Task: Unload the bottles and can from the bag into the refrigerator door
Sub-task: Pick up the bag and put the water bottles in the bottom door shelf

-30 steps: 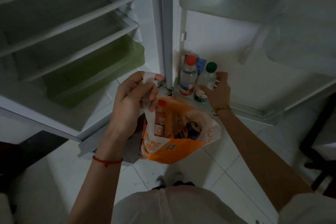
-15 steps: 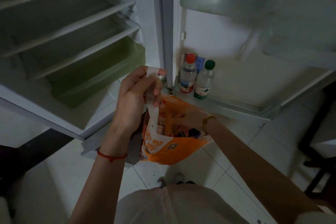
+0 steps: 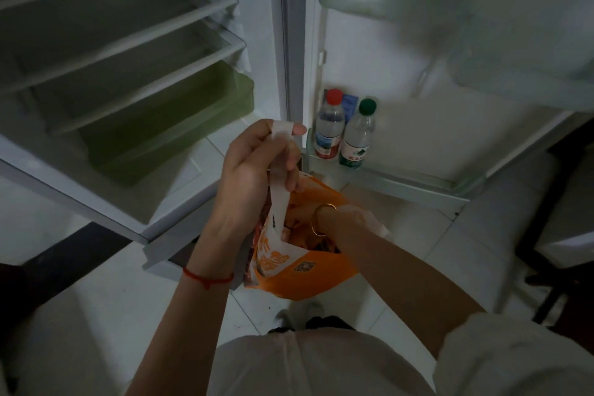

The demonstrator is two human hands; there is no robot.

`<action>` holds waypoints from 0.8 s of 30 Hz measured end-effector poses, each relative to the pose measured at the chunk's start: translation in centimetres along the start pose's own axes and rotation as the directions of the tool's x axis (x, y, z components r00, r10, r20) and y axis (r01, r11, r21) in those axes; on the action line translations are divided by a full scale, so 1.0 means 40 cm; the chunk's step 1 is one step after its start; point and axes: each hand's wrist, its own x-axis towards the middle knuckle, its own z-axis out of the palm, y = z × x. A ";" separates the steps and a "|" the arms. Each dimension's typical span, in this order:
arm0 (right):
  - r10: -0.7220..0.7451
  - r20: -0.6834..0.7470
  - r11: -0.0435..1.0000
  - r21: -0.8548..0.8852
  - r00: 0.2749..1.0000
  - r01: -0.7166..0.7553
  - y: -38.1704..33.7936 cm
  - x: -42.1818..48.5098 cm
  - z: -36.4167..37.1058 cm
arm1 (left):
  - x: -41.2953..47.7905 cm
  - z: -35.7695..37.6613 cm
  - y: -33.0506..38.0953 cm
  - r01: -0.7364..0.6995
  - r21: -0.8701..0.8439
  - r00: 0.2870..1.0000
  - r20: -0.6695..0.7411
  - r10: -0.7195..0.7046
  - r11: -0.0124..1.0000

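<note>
The bag (image 3: 299, 270) hangs at centre frame from the left hand (image 3: 254, 170), whose grip clenches the handle (image 3: 279, 151). The right hand (image 3: 308, 212) is buried inside; I cannot tell its grip. Two bottles (image 3: 329, 125) stand at 1 o'clock in the door shelf (image 3: 418, 188). Next: lift one out over the rail; open room lies toward 2 o'clock.

The plastic bag (image 3: 302, 280) is orange with white printed panels and a white handle strip (image 3: 279, 167). One water bottle (image 3: 328, 128) has a red cap, the other bottle (image 3: 357, 138) a green cap and white-green label. The crisper drawer (image 3: 167, 125) is translucent green. A red string bracelet (image 3: 209, 278) circles one wrist, a gold bangle (image 3: 321, 219) the other.
</note>
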 end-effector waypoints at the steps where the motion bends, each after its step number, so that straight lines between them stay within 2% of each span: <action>1: 0.005 -0.003 1.000 0.017 1.000 -0.005 -0.014 -0.025 -0.001 | 0.000 -0.002 0.000 -0.004 0.002 1.000 0.004 0.004 1.000; 4: -0.138 -0.064 0.987 0.077 0.988 0.143 -0.021 -0.048 -0.001 | 0.006 -0.014 0.002 -0.020 0.010 1.000 0.012 0.020 1.000; 5: -0.170 -0.107 0.984 0.038 0.980 0.175 -0.019 -0.048 -0.008 | 0.009 -0.017 0.002 -0.024 0.012 1.000 0.012 0.024 1.000; 9: -0.203 -0.347 0.965 -0.229 0.916 0.127 -0.004 -0.086 -0.016 | 0.019 -0.018 0.002 -0.011 -0.010 1.000 -0.004 0.011 1.000; 11: -0.187 -0.415 0.960 -0.269 0.890 0.077 -0.007 -0.135 -0.023 | 0.026 -0.015 -0.001 -0.001 -0.035 1.000 -0.015 0.001 0.999; 13: -0.153 -0.426 0.977 -0.201 0.892 0.072 -0.003 -0.166 -0.034 | 0.034 -0.007 -0.006 0.008 -0.059 1.000 -0.018 -0.009 0.998; 16: -0.149 -0.578 0.983 -0.175 0.802 0.057 0.026 -0.204 -0.062 | 0.050 0.003 -0.011 0.008 -0.053 1.000 -0.025 -0.009 0.999; 19: -0.070 -0.627 0.987 0.069 0.776 0.145 0.070 -0.233 -0.107 | 0.064 0.009 -0.012 0.008 -0.064 1.000 -0.010 -0.009 0.998; 24: -0.022 -0.798 0.941 0.188 0.603 0.282 0.102 -0.323 -0.214 | 0.080 0.019 -0.028 0.031 -0.050 0.999 -0.007 -0.031 0.998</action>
